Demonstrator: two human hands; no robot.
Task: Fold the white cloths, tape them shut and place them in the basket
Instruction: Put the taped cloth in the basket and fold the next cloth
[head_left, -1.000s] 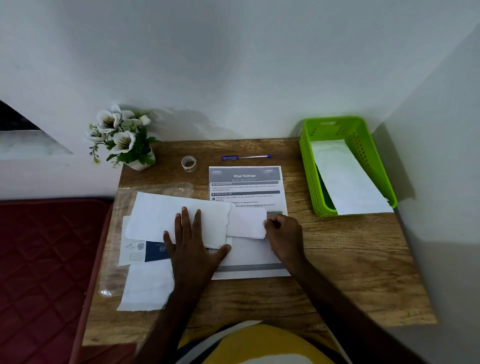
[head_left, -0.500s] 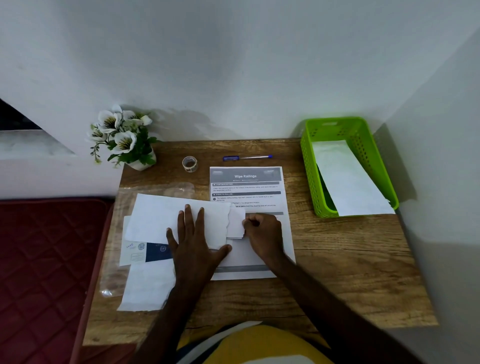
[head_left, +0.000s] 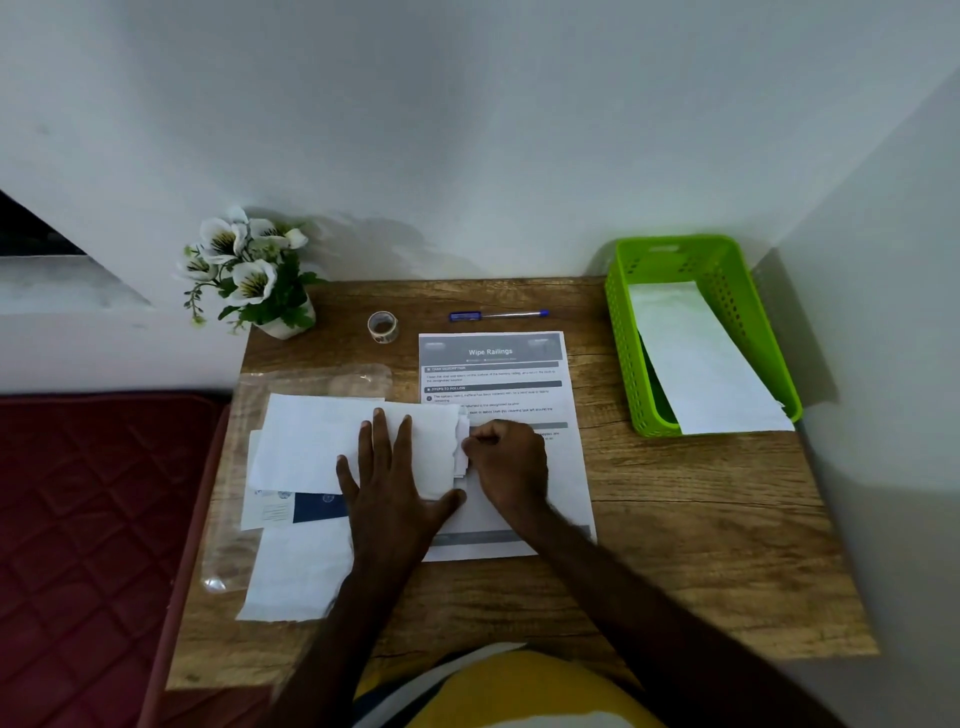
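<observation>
Your right hand (head_left: 506, 457) has carried the white cloth's (head_left: 332, 441) torn right end in over a second, so this fold is nearly closed; it pinches that edge while your left hand (head_left: 392, 470) lies flat, pressing the cloth to the desk (head_left: 701, 519). Count one tape roll (head_left: 383, 326), one basket (head_left: 623, 332) holding one folded cloth (head_left: 696, 358), and another cloth (head_left: 296, 577) waiting near you.

On the bench (head_left: 701, 545), the basket (head_left: 628, 332) stands right of the printed sheet (head_left: 524, 364), tape roll (head_left: 383, 326) and pen (head_left: 498, 314) behind, cloths (head_left: 311, 441) left.
</observation>
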